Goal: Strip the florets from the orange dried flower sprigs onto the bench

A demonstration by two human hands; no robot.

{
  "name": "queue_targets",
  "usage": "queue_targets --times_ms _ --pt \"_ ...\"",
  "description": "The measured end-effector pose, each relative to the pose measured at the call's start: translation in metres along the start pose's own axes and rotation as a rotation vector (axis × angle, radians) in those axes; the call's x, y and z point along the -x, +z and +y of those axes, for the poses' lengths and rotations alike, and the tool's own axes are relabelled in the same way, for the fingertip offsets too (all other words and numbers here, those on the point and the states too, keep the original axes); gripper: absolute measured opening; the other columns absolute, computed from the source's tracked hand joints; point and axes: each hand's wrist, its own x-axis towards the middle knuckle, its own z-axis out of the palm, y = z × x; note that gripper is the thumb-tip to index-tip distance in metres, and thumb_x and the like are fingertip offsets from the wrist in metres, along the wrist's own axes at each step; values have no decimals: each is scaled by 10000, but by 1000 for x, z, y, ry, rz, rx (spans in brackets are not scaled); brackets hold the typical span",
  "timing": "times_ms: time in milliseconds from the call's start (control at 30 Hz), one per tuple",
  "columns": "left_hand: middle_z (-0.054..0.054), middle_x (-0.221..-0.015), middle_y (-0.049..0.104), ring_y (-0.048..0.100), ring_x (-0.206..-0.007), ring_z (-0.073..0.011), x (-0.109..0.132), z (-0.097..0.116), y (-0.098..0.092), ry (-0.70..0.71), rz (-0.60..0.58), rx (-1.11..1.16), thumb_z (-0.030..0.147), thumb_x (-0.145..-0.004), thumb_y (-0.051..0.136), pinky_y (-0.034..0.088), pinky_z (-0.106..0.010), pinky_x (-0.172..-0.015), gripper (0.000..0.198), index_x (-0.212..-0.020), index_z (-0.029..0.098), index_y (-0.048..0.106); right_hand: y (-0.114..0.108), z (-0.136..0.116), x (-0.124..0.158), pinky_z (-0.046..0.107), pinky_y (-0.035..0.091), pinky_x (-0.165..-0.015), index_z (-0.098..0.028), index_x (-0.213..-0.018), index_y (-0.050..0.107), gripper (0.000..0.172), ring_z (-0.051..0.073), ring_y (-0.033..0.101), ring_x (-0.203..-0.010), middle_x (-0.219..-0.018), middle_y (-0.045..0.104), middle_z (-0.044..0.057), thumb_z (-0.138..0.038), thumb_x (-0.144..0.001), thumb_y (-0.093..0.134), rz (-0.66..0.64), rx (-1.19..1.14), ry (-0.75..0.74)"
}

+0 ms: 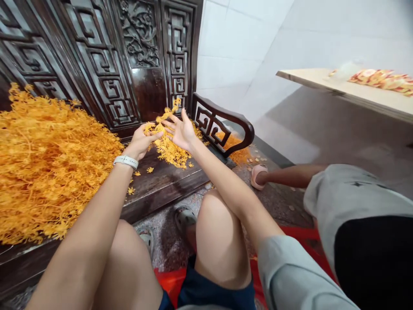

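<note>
My left hand [140,141], with a pale watch band on its wrist, is closed on a strand of orange plastic flowers [167,113]. The strand slants up and to the right, past the fingertips of my right hand [183,131]. That hand has its fingers stretched out and apart, beside the strand; whether they touch it I cannot tell. Below both hands, a small heap of loose orange flower pieces [174,153] lies on the dark wooden bench [161,178]. A much bigger pile of orange plastic flower sprigs [54,163] covers the bench on the left.
The bench has a carved back [148,92] and a curved armrest [238,125]. More orange pieces [234,146] lie on the floor beyond it. Another person's leg [293,175] is at the right. A light board [309,79] carries red-and-yellow pieces [380,81].
</note>
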Motion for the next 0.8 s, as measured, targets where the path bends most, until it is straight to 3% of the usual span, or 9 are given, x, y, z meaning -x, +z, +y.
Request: queue_targets --times_ms 100,233,400,467,533,600,733,800 --pt "-24 -966 738 712 -765 -147 -1 -1 0 24 43 77 0 -792 884 604 -302 -744 593 -1294 198 639 -1 27 -1 477 548 -1053 -302 -1529 527 726 274 656 -1207 -1364 700 106 -784 -990 592 73 20 60" --pt "-39 -985 754 766 -891 -190 7 -8 -4 -38 29 176 -45 -770 820 622 -321 -848 648 -1344 201 646 8 56 -9 339 550 -877 -286 -1380 543 521 168 634 -957 -1204 673 37 -542 -988 772 140 42 47" --pt "-8 -887 716 715 -708 -147 22 -2 -24 -148 5 235 59 -917 693 577 -264 -676 362 -1233 232 653 23 69 -27 238 404 -643 -230 -1053 536 124 108 469 -692 -838 545 -32 -239 -1073 657 240 122 -1" --pt "33 -737 609 582 -538 -93 25 6 -33 -176 -5 307 81 -958 643 491 -204 -560 224 -1134 220 637 26 68 -36 235 342 -590 -230 -966 518 200 105 387 -639 -757 462 -45 -310 -1100 642 272 194 -47" --pt "63 -644 487 380 -420 -46 27 15 -40 -235 -59 366 104 -997 595 324 -150 -451 106 -1012 209 594 26 65 -47 238 315 -565 -240 -936 500 332 108 344 -617 -717 404 -51 -486 -1102 649 294 235 -104" --pt "66 -613 441 256 -389 -22 28 24 -44 -322 -143 335 119 -1023 561 196 -136 -415 159 -895 205 520 22 64 -60 238 324 -563 -250 -916 469 433 109 349 -618 -708 374 -52 -610 -1079 645 341 255 -180" --pt "62 -563 399 215 -377 -18 32 35 -45 -372 -145 64 88 -1011 556 122 -139 -399 257 -802 207 465 10 77 -89 244 347 -568 -258 -913 426 467 115 422 -638 -726 395 -37 -660 -1086 588 416 358 -291" --pt "70 -547 366 206 -381 -22 34 36 -43 -369 -113 -43 77 -986 584 104 -142 -395 246 -795 202 493 5 87 -104 253 367 -578 -259 -942 426 437 129 470 -667 -750 429 -23 -647 -1100 553 357 488 -348"
